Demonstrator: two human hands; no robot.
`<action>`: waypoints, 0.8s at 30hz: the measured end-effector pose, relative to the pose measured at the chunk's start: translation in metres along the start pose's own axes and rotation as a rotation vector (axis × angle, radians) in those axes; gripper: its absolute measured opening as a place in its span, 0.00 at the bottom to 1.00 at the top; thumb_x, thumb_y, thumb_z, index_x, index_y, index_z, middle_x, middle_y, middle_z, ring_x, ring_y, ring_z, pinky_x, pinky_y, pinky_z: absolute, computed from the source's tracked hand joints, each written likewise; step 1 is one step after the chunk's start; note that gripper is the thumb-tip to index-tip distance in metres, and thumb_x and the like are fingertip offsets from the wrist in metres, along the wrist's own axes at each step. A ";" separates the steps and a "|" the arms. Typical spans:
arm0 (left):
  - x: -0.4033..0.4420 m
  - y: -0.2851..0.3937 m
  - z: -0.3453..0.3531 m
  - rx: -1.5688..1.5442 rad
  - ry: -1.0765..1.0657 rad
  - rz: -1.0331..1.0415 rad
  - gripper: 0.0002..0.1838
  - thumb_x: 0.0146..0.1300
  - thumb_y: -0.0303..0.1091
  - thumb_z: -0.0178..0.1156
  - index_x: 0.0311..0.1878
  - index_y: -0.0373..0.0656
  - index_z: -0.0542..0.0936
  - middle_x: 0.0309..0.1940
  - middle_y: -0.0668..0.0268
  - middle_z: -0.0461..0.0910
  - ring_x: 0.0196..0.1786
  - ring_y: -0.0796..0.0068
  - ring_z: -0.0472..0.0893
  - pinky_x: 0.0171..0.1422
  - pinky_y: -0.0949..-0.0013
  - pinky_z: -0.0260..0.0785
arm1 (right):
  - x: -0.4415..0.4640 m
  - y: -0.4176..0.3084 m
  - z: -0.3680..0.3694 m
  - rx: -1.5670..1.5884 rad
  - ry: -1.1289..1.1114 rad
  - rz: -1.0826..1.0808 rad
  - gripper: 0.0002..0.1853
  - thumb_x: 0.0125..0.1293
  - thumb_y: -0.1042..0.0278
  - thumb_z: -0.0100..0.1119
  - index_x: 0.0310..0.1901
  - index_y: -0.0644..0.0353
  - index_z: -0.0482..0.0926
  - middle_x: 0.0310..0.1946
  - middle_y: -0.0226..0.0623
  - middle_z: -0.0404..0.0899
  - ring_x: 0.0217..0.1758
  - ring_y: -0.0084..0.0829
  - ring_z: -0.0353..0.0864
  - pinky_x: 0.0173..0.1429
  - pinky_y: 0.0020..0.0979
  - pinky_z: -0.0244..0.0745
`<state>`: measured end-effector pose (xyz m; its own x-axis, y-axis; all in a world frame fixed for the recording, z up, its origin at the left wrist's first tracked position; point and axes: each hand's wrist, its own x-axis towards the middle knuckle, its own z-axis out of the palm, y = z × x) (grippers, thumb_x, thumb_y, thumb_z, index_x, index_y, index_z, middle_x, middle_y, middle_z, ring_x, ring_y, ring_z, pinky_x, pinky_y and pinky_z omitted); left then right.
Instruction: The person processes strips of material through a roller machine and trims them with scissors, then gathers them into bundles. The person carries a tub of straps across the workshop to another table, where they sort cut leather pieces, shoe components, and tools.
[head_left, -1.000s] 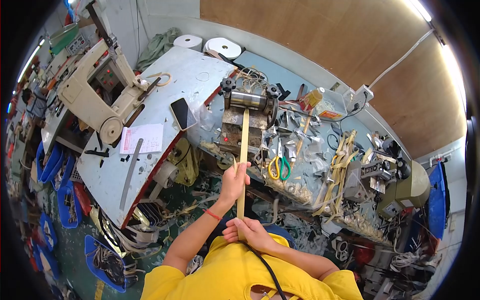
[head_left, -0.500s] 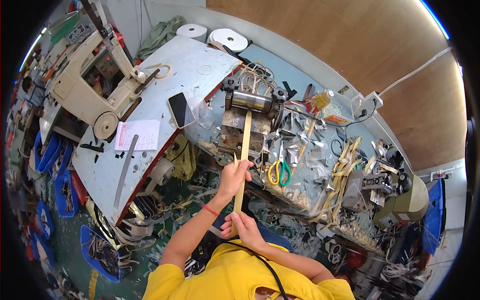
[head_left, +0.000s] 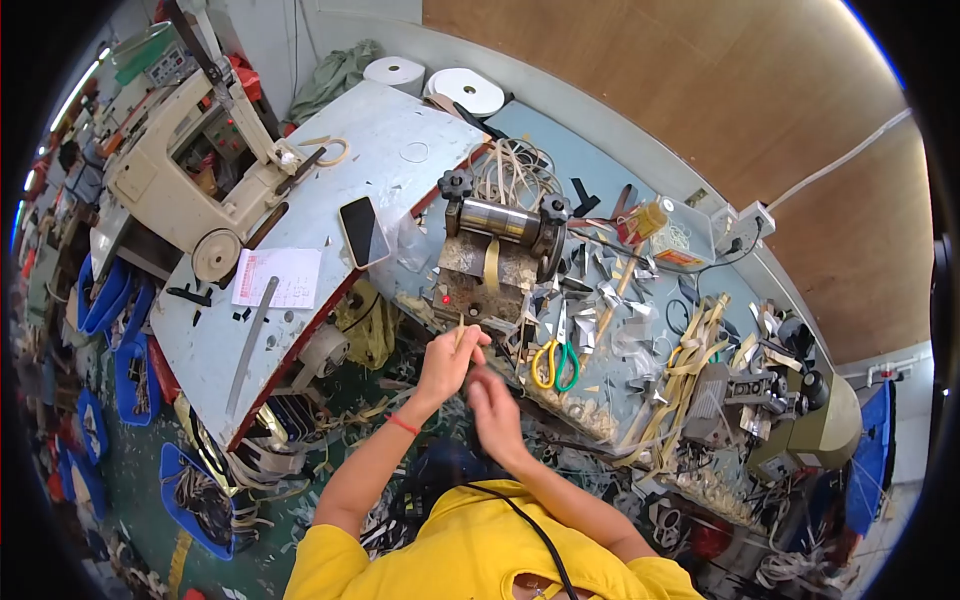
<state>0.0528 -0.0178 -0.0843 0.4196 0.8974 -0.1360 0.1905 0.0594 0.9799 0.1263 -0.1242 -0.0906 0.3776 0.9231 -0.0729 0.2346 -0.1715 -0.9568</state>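
Observation:
My left hand (head_left: 448, 365), with a red string at the wrist, is closed in front of the roller machine. A thin tan strip (head_left: 460, 330) sticks up from its fingers. My right hand (head_left: 495, 412) is just below and to the right, its fingers smeared by motion; whether it holds anything is unclear. Ahead stands the small machine with a shiny metal roller (head_left: 498, 222) between two dark knobs. A short tan strip end (head_left: 491, 266) hangs curved from under the roller, apart from both hands.
Yellow- and green-handled scissors (head_left: 556, 362) lie right of the machine among cut scraps. A bundle of tan strips (head_left: 683, 372) rests further right. On the left table are a phone (head_left: 363, 232), a paper pad (head_left: 276, 278) and a metal ruler (head_left: 252, 346). A sewing machine (head_left: 185, 185) stands beyond.
The long tan strip has left both hands and run into the roller, leaving a short end showing. My right hand has moved up and forward, close to my left.

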 end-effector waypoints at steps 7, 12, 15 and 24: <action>0.010 0.030 -0.004 0.209 -0.166 0.362 0.22 0.70 0.47 0.37 0.51 0.42 0.74 0.55 0.60 0.66 0.61 0.62 0.63 0.64 0.58 0.54 | 0.041 -0.017 -0.017 0.107 -0.009 -0.118 0.11 0.65 0.70 0.47 0.45 0.66 0.73 0.37 0.39 0.78 0.40 0.26 0.76 0.46 0.25 0.69; 0.054 0.009 0.020 -0.652 0.204 -0.369 0.22 0.63 0.46 0.53 0.48 0.37 0.65 0.42 0.62 0.70 0.50 0.70 0.71 0.54 0.60 0.68 | 0.033 -0.019 -0.045 0.380 0.085 0.029 0.11 0.67 0.70 0.47 0.42 0.70 0.74 0.30 0.32 0.77 0.36 0.21 0.77 0.42 0.21 0.71; 0.090 -0.006 0.035 -0.830 0.172 -0.172 0.14 0.60 0.32 0.58 0.44 0.40 0.66 0.37 0.67 0.71 0.35 0.77 0.76 0.44 0.67 0.76 | 0.029 -0.016 -0.051 0.483 0.091 0.091 0.12 0.65 0.70 0.51 0.44 0.69 0.74 0.30 0.34 0.78 0.33 0.19 0.76 0.39 0.20 0.71; -0.002 0.014 0.017 -1.030 -0.060 -0.243 0.17 0.64 0.30 0.52 0.54 0.36 0.69 0.44 0.59 0.77 0.43 0.73 0.79 0.48 0.73 0.73 | 0.018 -0.065 -0.075 0.489 0.030 0.061 0.09 0.63 0.69 0.54 0.39 0.68 0.75 0.24 0.37 0.78 0.20 0.23 0.76 0.26 0.23 0.74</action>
<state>0.0699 -0.0261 -0.0726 0.5202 0.7901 -0.3243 -0.5573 0.6017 0.5722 0.1857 -0.1222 -0.0088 0.4050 0.9047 -0.1319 -0.2338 -0.0370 -0.9716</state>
